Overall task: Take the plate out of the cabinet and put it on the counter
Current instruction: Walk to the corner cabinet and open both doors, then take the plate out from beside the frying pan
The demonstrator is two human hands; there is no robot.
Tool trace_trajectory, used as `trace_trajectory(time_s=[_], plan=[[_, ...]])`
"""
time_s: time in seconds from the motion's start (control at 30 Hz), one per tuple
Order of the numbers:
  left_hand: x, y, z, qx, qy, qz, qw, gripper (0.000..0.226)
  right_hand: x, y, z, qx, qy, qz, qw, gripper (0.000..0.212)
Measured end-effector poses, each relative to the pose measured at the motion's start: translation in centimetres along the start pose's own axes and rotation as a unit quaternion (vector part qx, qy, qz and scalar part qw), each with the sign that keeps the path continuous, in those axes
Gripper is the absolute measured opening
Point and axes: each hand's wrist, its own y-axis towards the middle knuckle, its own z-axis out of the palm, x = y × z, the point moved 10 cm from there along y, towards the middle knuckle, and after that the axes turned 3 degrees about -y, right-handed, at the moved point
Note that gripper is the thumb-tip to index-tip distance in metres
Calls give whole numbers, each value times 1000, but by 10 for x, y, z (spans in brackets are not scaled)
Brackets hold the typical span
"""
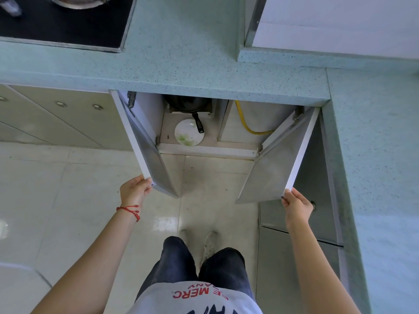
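A white plate [188,135] with green marks lies on the floor of the open cabinet [207,150] under the speckled blue-green counter [181,64]. A black pan's handle [198,124] reaches over the plate's right rim. Both cabinet doors stand swung out. My left hand [135,189] grips the free edge of the left door [140,141]. My right hand [295,206] grips the free edge of the right door [283,159]. Both hands are well in front of the plate and apart from it.
A black pan [188,103] sits at the cabinet's back. A yellow hose [246,123] curves through the right compartment. A black cooktop [65,23] with a metal pot is set in the counter at the top left. The counter runs down the right side.
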Motion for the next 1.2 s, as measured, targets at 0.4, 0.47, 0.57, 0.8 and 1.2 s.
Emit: trace_trajectory(time_s=[0.4,0.47,0.57,0.8,1.2], plan=[[-6,5,-49,-31,39,32,998,12,-11,-2,-23,-54,47,20,997,13],[-5,6,-58,-41,28,28,998,14,-13,0,-33,-70,57,31,995,13],[-2,10,-68,-50,17,27,998,26,-13,2,-48,-89,72,48,992,12],[10,2,-77,-74,44,20,996,15,-19,-7,-62,-115,130,63,983,29],[25,-68,-11,37,247,100,963,27,-60,-88,49,91,-95,11,991,30]])
